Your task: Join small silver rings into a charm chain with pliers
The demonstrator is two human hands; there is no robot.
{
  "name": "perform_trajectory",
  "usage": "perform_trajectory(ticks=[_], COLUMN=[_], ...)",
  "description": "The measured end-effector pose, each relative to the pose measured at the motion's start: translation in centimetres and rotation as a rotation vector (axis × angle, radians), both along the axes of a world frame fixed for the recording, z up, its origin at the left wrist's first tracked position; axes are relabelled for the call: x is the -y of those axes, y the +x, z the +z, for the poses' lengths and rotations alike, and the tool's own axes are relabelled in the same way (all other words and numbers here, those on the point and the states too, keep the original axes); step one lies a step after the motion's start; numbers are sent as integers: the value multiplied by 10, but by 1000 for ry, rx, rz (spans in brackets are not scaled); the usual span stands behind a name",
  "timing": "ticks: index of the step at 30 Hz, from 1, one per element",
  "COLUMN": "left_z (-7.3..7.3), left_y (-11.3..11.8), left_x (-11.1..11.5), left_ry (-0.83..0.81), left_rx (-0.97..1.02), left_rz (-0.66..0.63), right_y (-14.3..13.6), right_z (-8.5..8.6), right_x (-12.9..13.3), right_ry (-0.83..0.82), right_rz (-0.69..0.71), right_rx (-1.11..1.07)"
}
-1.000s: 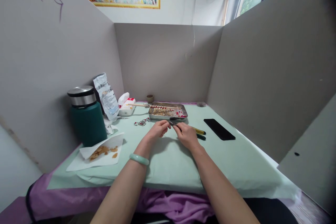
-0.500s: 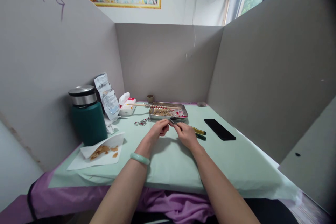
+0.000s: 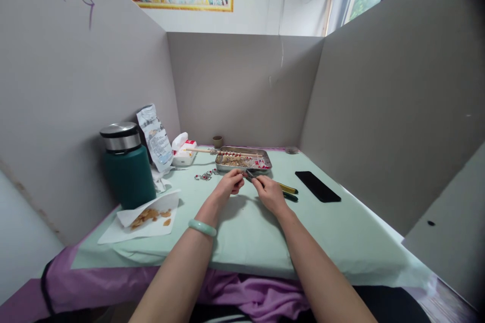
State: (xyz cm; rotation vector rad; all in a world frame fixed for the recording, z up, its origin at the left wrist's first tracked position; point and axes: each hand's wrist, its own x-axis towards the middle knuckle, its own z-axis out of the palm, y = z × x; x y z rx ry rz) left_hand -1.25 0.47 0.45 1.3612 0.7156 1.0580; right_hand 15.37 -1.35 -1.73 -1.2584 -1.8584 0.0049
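My right hand is closed round a pair of pliers; their yellow and dark green handles stick out to its right. The dark plier jaws point left, close to the fingertips of my left hand. Those left fingers are pinched together; whatever lies between them is too small to make out. Just beyond both hands stands a metal tray of small gold and red pieces, with a wooden stick strung with red beads lying across it. A beaded chain lies left of the tray.
A green thermos stands at the left, beside a foil pouch and a tissue pack. Brown flakes lie on white paper. On the right is a black phone. Grey partitions enclose the table.
The plier jaws show more plainly now, slightly parted and a little away from my left fingertips. Both hands have hardly moved.
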Motion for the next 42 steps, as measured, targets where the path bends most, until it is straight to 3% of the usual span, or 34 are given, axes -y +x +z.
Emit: perform_trajectory(ticks=[13, 19, 42], left_z=[-3, -1, -2], left_y=[2, 3, -1], left_x=[0, 2, 1], left_ry=[75, -8, -63], left_rx=[-79, -53, 58], left_rz=[56, 34, -20], right_y=[-3, -3, -5], right_z=[-1, -1, -4], right_x=[1, 1, 1], right_ry=[32, 38, 95], right_rz=[-8, -7, -47], right_rx=[46, 57, 88])
